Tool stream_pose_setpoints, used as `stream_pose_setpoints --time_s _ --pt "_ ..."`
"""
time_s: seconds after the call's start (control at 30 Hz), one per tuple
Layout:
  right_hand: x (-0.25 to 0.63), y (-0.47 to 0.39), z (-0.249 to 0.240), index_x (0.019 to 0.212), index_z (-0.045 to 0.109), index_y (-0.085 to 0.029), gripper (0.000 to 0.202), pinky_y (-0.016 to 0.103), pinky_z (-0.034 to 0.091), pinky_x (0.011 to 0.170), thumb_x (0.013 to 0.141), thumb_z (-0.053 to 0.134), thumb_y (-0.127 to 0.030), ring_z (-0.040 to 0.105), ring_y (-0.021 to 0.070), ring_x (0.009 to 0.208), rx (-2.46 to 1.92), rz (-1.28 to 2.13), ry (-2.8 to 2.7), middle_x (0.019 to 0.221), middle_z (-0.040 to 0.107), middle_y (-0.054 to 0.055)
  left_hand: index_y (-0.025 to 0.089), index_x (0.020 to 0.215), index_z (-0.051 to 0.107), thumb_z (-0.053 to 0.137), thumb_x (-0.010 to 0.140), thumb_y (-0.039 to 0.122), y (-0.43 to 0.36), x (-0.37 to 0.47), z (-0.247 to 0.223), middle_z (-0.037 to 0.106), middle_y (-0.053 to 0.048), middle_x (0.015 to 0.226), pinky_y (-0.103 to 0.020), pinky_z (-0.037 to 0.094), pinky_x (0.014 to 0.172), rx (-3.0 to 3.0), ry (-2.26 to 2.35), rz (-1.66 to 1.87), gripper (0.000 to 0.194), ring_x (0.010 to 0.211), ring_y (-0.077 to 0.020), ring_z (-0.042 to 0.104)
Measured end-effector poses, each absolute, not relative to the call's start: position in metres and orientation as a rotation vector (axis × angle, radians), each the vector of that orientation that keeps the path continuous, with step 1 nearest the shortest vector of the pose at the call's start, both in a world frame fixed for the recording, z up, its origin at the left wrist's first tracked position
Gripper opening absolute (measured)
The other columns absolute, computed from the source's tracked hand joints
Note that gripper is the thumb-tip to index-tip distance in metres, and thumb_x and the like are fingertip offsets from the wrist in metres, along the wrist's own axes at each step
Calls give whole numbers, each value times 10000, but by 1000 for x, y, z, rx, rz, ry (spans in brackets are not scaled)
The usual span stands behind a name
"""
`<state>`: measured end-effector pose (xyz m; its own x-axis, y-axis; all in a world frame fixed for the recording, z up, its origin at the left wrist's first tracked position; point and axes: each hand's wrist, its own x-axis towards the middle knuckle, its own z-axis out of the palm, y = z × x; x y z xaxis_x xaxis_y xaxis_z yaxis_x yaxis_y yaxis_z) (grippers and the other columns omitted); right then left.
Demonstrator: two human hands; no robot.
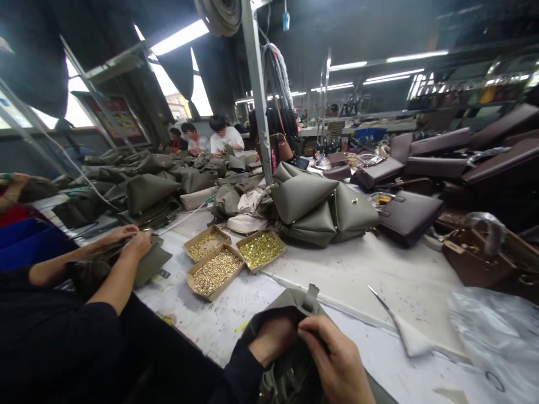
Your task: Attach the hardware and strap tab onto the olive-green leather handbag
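"Nearest entry?"

"One grey-green bag (285, 299), mouth open, at the tabletop's near edge. Left hand (278, 335): sunk inside, fingers hidden, grip impossible to tell. Right hand (339, 356): close beside it, thumb and forefinger pinched together at the mouth; whether anything lay between them, I could not tell."

"Likely faults?"

"Soft rim: could have folded over the buried fingers and hidden the spot. Any small part in that pinch could have slipped down inside."

"To the right?"

"One pointed tool (402, 328), pale wrapped handle, tip bare. Clear plastic (497, 322), crumpled, nearby. Risk: a swept sleeve, then a pricked hand or scratched bag."

"Farther?"

"Three shallow boxes, lidless, close-set: gold-coloured fittings (215, 271) in each. Risk: a knock from the bag or the co-worker's hands (137, 242), then spilled or mixed stock."

"Beyond those?"

"One stack of finished-looking bags (309, 196), slumped and leaning. Risk: a slide toward the boxes, if nudged."
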<state>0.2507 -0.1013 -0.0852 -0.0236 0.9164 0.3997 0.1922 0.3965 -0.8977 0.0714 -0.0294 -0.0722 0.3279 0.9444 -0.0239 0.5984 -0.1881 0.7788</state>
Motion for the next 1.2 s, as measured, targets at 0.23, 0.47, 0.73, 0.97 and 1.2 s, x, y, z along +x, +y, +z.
stream_pose_setpoints --time_s 0.23,0.47,0.73,0.97,1.2 --pt "254 -89 -58 938 665 -241 142 260 516 790 959 643 -379 671 175 849 -982 1089 -1113 872 694 3 243 833 775 523 920 296 -52 97 -60 775 -72 827 -362 529 735 1871 1288 540 272 816 -279 710" --pt "248 -88 -52 901 680 -231 150 269 506 754 931 685 -378 639 167 809 -901 1114 -990 835 673 1 237 1073 783 713 840 436 -58 69 -21 783 -71 1045 -360 552 909 1498 1253 757 315 973 -282 719" --pt "244 -93 -54 894 732 -259 75 267 501 767 945 688 -294 629 164 826 -859 1011 -1117 853 664 0 188 1080 760 543 928 641 -63 61 -29 778 -98 1030 -339 568 889 1346 1170 891 524 947 -261 721" --pt "242 -91 -58 938 775 -293 75 267 520 813 926 719 -245 654 166 881 -824 966 -1161 907 687 3 247 1066 795 674 870 483 -65 71 -41 785 -59 1059 -348 560 945 1543 1366 921 330 1023 -282 713" --pt "241 -95 -67 933 791 -318 132 287 531 926 905 738 -201 664 186 1031 -832 931 -1090 1010 669 16 332 1106 794 616 914 425 -72 81 -36 783 -37 1080 -345 578 912 1727 1334 841 277 998 -275 722"
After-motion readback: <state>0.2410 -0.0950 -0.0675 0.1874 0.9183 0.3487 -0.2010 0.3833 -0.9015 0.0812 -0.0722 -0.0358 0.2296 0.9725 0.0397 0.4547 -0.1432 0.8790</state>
